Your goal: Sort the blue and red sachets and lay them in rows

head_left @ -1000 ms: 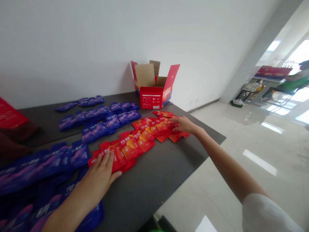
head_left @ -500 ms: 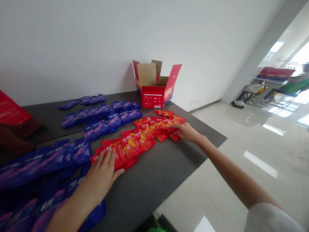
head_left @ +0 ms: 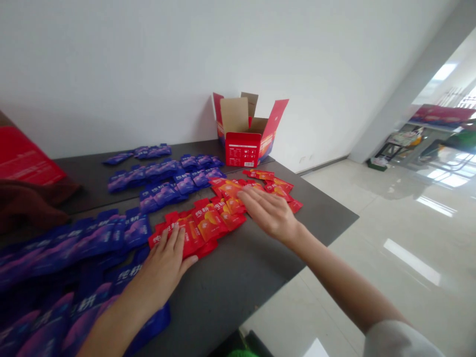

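Two rows of red foil sachets (head_left: pixel 208 223) lie overlapping on the dark grey table (head_left: pixel 230 292), with more red sachets (head_left: pixel 269 186) fanned out further along. My right hand (head_left: pixel 269 215) is flat and open, its fingers spread over the middle of the red sachets. My left hand (head_left: pixel 163 265) rests palm down at the near end of the red row, fingers on the sachets, gripping nothing. Blue-purple sachets (head_left: pixel 159 194) lie in rows beyond it, and a dense layer of them (head_left: pixel 74 250) covers the table's left side, under my left forearm.
An open red cardboard box (head_left: pixel 245 136) stands against the white wall at the table's back. A red card (head_left: pixel 26 158) and dark brown cloth (head_left: pixel 29 203) lie at far left. The table edge drops to a glossy tiled floor (head_left: pixel 372 223); a person in green (head_left: pixel 461 141) sits far right.
My right hand has slid back toward me and to the left over the red sachets, which now lie more spread out. My left hand has barely moved. The view has shifted slightly.
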`<state>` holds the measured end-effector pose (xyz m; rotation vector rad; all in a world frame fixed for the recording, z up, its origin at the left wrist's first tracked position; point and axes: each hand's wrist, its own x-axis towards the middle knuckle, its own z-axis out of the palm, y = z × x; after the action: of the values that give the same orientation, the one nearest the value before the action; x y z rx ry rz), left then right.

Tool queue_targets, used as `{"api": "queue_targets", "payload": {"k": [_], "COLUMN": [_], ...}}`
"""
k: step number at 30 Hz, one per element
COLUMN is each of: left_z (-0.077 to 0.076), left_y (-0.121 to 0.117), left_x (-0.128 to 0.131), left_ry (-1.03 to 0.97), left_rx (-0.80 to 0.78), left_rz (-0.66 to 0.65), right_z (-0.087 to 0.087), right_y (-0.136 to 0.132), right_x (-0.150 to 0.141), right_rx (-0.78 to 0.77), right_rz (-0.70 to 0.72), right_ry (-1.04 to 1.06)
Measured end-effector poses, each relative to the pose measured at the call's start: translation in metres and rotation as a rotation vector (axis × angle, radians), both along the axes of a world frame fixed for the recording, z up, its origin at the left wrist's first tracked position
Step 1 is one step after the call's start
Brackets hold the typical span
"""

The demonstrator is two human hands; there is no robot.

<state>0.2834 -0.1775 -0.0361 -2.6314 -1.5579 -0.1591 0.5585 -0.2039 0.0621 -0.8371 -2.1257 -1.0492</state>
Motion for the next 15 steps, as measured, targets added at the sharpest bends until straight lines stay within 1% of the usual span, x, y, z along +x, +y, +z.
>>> {"api": "queue_targets", "payload": {"k": [1,3,6,8,10,12,15], "left_z": [0.001,0.003,0.011,0.018,0.024,0.027,0.029], "left_y": [0.0,0.0,-0.002,-0.004,-0.006,-0.007,-0.005], "left_x": [0.0,-0.001,-0.001,0.0,0.0,-0.001,-0.004], "left_ry": [-0.019,-0.052,-0.079,-0.086,-0.089,-0.089,-0.09], "left_rx": [-0.018,-0.077,-0.169,-0.222,-0.267,-0.281,-0.243], "left_rz": [0.0,0.004,0.03,0.043,0.056,0.063,0.08], "right_z": [0.0,-0.006,-0.027,-0.043,-0.055,-0.062,-0.064], "right_y": [-0.001,0.001,0.008,0.014,0.017,0.016,0.011], "right_x": [-0.018,-0.049,-0.079,-0.087,-0.088,-0.085,-0.082], "right_rx": [-0.008,-0.065,-0.178,-0.238,-0.278,-0.302,-0.328], "right_rz": [0.018,0.053,0.079,0.079,0.087,0.1,0.109], "right_ry": [-0.035,-0.122,-0.239,-0.287,-0.308,-0.317,-0.316]}}
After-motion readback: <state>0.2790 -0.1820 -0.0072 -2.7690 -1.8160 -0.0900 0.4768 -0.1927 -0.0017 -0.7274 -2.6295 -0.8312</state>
